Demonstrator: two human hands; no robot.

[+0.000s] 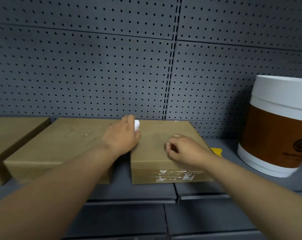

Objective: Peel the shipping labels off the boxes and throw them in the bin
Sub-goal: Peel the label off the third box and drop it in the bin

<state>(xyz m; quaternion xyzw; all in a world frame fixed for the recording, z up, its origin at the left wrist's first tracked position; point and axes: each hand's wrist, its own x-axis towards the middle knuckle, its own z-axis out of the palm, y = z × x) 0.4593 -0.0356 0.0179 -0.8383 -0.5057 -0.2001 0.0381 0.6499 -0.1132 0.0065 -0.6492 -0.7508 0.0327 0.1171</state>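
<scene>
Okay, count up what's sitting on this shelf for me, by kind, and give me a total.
Cardboard boxes: 3 (left edge, middle, right)
Cup-shaped white and brown bin: 1
Yellow object behind the right box: 1
Crumpled white label piece, held in the left hand: 1
Total: 6

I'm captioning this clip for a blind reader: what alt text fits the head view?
Two bare hands work over a cardboard box on a grey shelf: the left hand holds a crumpled white label scrap, the right hand is curled on the box top. A cup-shaped bin stands right.
</scene>
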